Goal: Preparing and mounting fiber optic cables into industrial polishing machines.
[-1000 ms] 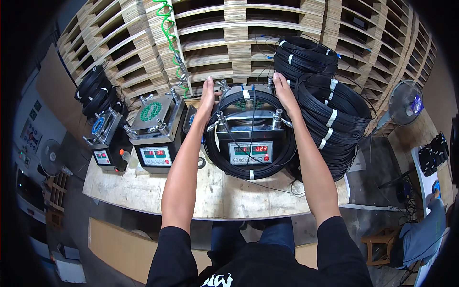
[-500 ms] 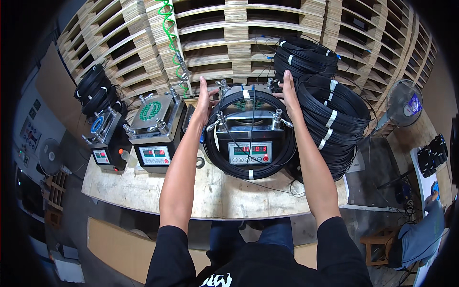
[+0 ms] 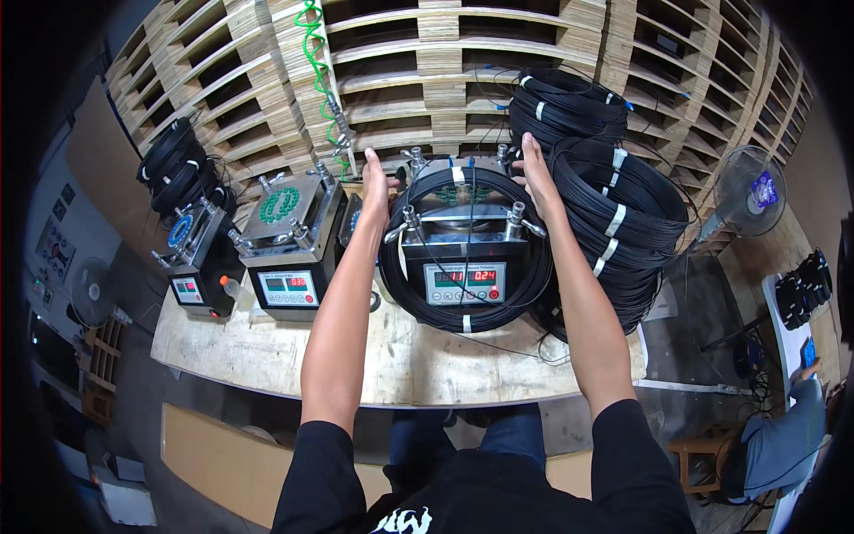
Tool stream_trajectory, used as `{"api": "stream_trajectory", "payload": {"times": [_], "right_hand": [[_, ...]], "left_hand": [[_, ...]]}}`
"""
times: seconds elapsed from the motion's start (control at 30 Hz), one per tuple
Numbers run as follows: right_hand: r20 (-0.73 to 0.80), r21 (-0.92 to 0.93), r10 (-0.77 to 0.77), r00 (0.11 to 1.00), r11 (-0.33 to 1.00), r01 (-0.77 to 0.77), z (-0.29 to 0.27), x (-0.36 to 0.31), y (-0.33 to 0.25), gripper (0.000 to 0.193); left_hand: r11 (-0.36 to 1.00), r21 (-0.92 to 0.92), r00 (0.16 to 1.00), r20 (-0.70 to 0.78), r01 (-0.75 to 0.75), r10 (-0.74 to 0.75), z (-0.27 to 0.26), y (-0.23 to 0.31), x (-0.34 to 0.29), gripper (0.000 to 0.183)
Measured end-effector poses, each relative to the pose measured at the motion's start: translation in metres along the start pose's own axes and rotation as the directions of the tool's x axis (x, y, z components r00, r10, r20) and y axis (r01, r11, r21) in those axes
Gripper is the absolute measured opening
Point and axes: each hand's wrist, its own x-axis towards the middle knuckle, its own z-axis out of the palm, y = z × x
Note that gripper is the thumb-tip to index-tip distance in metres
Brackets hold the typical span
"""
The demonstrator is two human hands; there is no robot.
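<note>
A black cable coil (image 3: 467, 322) tied with white tape hangs as an upright ring around the front of a polishing machine (image 3: 463, 242), whose lit display panel shows through it. My left hand (image 3: 377, 189) is at the ring's upper left, fingers apart and extended. On the upper right, my right hand (image 3: 536, 176) is open too, its fingers close to the coil's edge. Whether either hand touches the cable I cannot tell. Metal clamp posts (image 3: 518, 214) with wing handles stand at the machine's corners. A green-dotted disc shows partly behind the coil's top.
Two similar machines (image 3: 286, 245) stand to the left on the wooden table (image 3: 222, 343). Tall stacks of black cable coils (image 3: 614, 227) crowd the right side. Pallets (image 3: 498, 53) rise behind, with a green spiral hose (image 3: 311, 44). A fan (image 3: 749, 191) and a seated person (image 3: 783, 436) are farther right.
Both hands have shifted slightly, the left a little down and the right a little left. The red digits on the displays have changed. The seated person's hand has moved.
</note>
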Motion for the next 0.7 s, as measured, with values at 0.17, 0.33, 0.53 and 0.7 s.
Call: {"api": "stream_trajectory", "payload": {"times": [0.17,0.33,0.53,0.7], "right_hand": [[-0.063,0.035,-0.007,0.998,0.999,0.009,-0.005,-0.003,0.002,0.094],[-0.139,0.0,-0.126,0.982,0.992,0.127,0.003,0.004,0.006,0.089],[-0.081,-0.192,-0.103,0.991,0.978,0.086,-0.013,0.022,0.019,0.086],[-0.04,-0.05,-0.052,0.998,0.998,0.05,0.008,0.004,0.002,0.086]], "left_hand": [[0.981,-0.12,0.977,0.167,0.15,-0.129,0.009,0.019,-0.032,0.115],[0.994,-0.018,0.97,0.219,0.107,-0.101,0.009,0.025,-0.033,0.123],[1.0,0.025,0.992,0.124,0.004,-0.007,0.024,0.011,-0.013,0.112],[0.997,0.057,0.998,0.022,0.054,-0.055,-0.002,0.0,0.006,0.101]]}}
